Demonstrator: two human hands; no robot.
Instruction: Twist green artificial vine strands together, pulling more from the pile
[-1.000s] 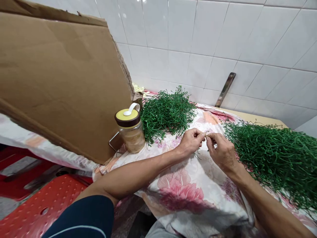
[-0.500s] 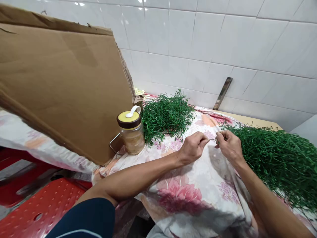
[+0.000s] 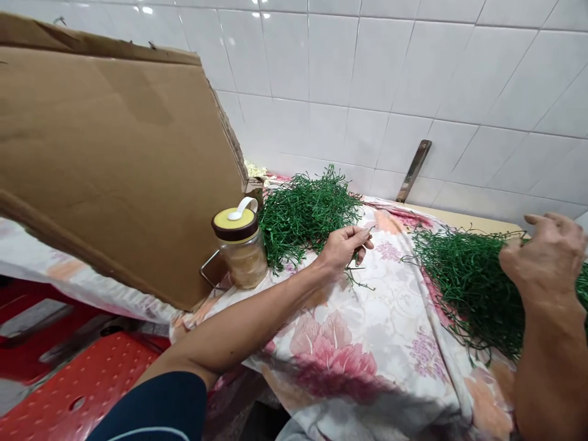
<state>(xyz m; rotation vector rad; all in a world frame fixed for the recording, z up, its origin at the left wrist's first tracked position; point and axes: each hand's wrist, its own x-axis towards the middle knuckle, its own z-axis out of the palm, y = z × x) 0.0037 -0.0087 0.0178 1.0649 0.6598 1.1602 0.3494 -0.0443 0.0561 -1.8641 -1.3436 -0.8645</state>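
Nearest: left hand (image 3: 342, 248) in a narrow pinch on a thin green strand (image 3: 361, 277), above floral cloth (image 3: 367, 343). Right hand (image 3: 542, 257) newly apart from left, fingers spread wide, nothing visibly held, at the right strand pile (image 3: 463, 288). Farther off: second pile (image 3: 305, 214) beside lidded jar (image 3: 239, 245), cardboard sheet (image 3: 114, 153) leaning left, tiled wall (image 3: 321, 61) behind.

White glazed tiles (image 3: 321, 73) cover the wall, with a metal bracket (image 3: 413, 171) fixed low on them. A cardboard sheet (image 3: 114, 153) leans at left, above a red plastic stool (image 3: 78, 380) on a grey floor (image 3: 11, 395).
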